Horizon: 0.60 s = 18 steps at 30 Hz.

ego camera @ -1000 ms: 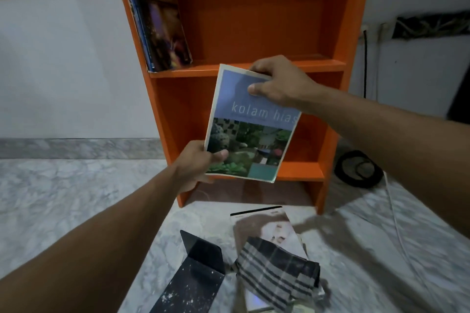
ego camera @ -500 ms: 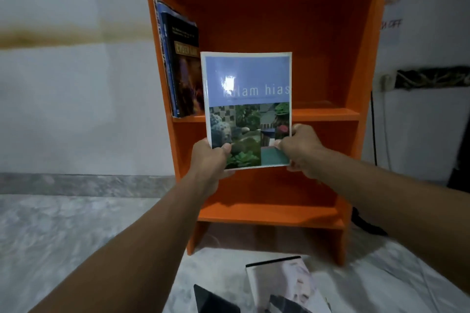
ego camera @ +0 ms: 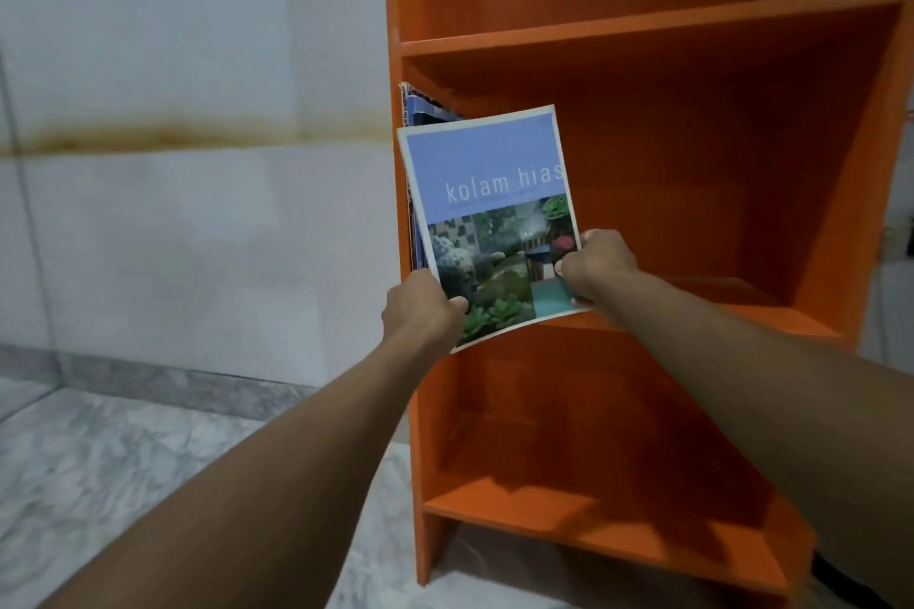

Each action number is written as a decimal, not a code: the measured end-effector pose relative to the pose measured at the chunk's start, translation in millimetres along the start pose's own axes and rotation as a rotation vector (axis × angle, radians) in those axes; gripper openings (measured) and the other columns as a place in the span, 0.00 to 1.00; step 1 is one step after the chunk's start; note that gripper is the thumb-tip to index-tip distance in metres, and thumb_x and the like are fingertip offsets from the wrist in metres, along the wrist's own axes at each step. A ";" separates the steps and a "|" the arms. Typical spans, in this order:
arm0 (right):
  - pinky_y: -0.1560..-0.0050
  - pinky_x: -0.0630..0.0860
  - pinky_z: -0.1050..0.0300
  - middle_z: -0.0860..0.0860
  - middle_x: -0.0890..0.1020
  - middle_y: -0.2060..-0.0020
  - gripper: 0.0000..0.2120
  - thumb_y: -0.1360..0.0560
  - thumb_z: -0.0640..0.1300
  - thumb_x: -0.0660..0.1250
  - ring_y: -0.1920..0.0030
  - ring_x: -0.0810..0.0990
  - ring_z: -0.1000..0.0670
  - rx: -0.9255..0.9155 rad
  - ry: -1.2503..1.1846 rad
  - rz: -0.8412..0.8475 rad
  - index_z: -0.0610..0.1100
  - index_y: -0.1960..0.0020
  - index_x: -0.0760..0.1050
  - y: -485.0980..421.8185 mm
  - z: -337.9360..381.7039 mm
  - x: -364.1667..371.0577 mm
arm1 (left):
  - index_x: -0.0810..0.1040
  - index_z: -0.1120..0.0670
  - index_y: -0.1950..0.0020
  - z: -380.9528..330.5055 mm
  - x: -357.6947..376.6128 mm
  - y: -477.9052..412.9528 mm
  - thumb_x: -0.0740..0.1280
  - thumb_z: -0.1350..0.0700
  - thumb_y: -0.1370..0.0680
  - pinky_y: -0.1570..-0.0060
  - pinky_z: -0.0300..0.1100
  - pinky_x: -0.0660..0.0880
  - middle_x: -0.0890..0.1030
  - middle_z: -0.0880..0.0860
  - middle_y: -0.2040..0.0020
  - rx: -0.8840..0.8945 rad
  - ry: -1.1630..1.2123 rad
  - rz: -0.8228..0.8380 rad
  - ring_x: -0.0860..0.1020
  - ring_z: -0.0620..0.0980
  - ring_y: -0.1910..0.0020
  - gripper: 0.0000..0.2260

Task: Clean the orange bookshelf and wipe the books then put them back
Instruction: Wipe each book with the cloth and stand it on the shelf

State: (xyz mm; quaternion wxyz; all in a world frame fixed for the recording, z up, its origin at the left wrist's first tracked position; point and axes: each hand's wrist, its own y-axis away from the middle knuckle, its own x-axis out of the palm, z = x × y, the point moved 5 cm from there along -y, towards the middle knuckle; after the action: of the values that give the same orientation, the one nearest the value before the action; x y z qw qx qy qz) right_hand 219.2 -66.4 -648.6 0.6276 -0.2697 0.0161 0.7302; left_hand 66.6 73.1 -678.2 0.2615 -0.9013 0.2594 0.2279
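- The "kolam hias" book is upright in front of the orange bookshelf's middle compartment, at its left end. The cover faces you and is tilted a little. Its bowed lower edge is just above the middle shelf board.
- It looks ready to be shelved — so turn it edge-on to the opening and set the bottom edge on that board first. Then slide it toward the back until it stands against the shelved books leaning on the bookshelf's left wall.
- It seems a thin, floppy paperback. Support it low and flat so the cover does not crease, and don't knock the leaning books over.
- Your left hand grips the lower left corner, thumb curled over the cover, fingers hidden behind.
- Your right hand pinches the lower right edge, fingers curled around it — neither hand is free.
- Left of the bookshelf is a pale wall with a brownish streak, and a marble floor lies at its foot.
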 end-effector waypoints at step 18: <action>0.49 0.81 0.42 0.40 0.74 0.40 0.13 0.21 0.35 0.63 0.44 0.77 0.37 0.071 -0.272 0.333 0.38 0.37 0.69 -93.7 -14.0 64.9 | 0.79 0.57 0.49 -17.6 31.5 -43.5 0.69 0.59 0.22 0.49 0.51 0.80 0.81 0.57 0.50 -0.155 -0.123 -0.411 0.80 0.56 0.54 0.03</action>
State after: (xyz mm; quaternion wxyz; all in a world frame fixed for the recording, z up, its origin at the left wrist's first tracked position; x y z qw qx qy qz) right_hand 306.8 7.3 -658.0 0.5036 -0.1400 0.0013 0.8525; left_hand 121.0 83.4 -666.7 0.2476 -0.9370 0.0357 0.2438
